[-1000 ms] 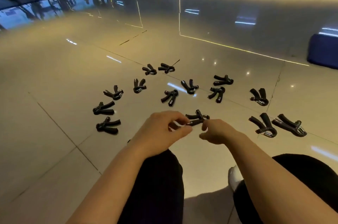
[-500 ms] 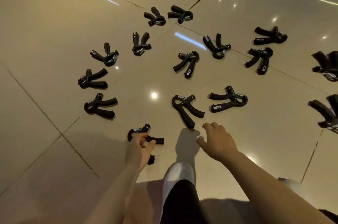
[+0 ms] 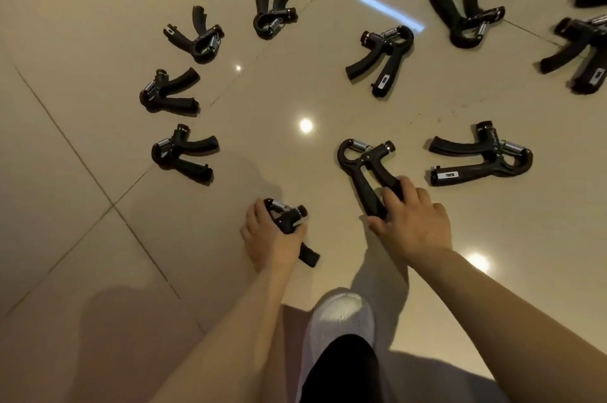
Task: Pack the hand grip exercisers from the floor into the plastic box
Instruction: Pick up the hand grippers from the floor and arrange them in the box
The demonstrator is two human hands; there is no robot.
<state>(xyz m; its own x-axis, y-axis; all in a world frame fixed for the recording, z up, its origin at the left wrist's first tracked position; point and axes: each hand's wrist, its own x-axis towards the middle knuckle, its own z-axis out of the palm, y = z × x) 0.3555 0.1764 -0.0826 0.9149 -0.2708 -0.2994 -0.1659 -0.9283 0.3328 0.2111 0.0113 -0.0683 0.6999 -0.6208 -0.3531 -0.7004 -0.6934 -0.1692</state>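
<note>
My left hand clenches one exerciser just beyond my shoe; right hand grasps another exerciser's handles, ready to lift.

Person, head-mounted view, own body only

Left hand: bare, no glove, no ring or band visible on the parts shown

Right hand: bare, no glove, no ring visible; no watch or strap at the wrist

Left forearm: bare along its whole visible length, no sleeve in view

Right forearm: bare to the frame edge, no sleeve in view

Shoe: white, rounded toe, textured knit-like upper; laces cannot be made out

Trouser leg: black, plain, meeting the shoe from below; fabric detail too dark to tell
</note>
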